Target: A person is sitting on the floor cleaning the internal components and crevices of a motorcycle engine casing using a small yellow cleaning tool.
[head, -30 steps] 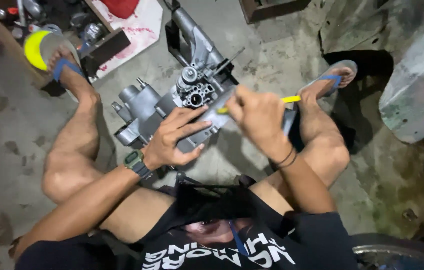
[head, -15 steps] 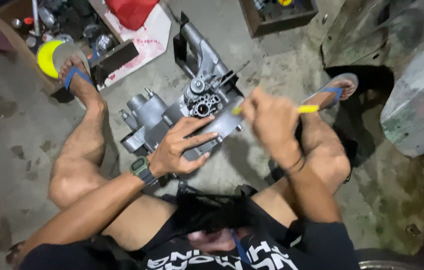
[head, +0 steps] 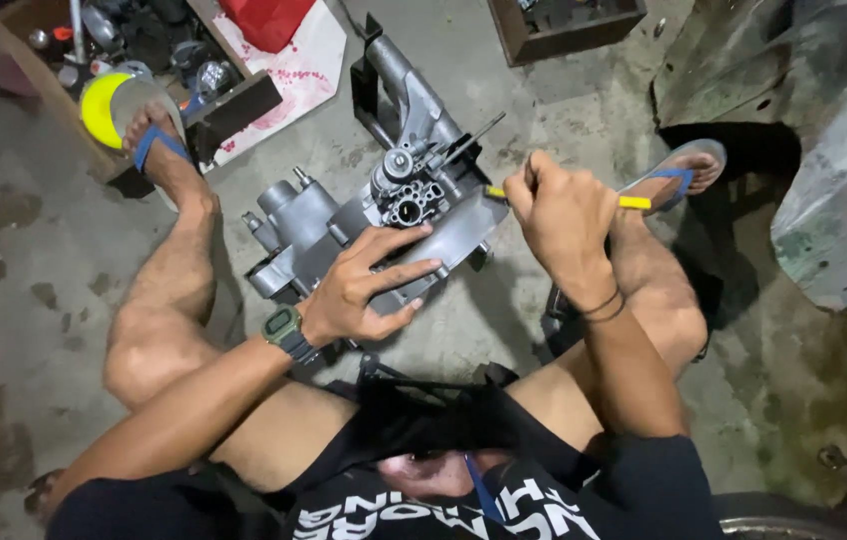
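Note:
A grey metal engine case (head: 339,225) lies on the concrete floor between my legs. My left hand (head: 369,285), a watch on its wrist, rests flat with spread fingers on the case's near cover. My right hand (head: 564,215) is closed around a yellow-handled tool (head: 634,202), held at the case's right edge; the tool's working end is hidden by my fingers. A thin rod (head: 469,140) sticks out from the top of the case.
A wooden box of parts (head: 104,50) and a yellow roll (head: 99,105) sit at the upper left beside stained white paper (head: 289,70). Another wooden crate (head: 564,25) is at the top. A large grey body panel (head: 834,150) stands at the right.
My view has shifted, so the engine case sits lower in the frame. My right hand has moved slightly right along the case edge with the tool. The left hand stays on the cover.

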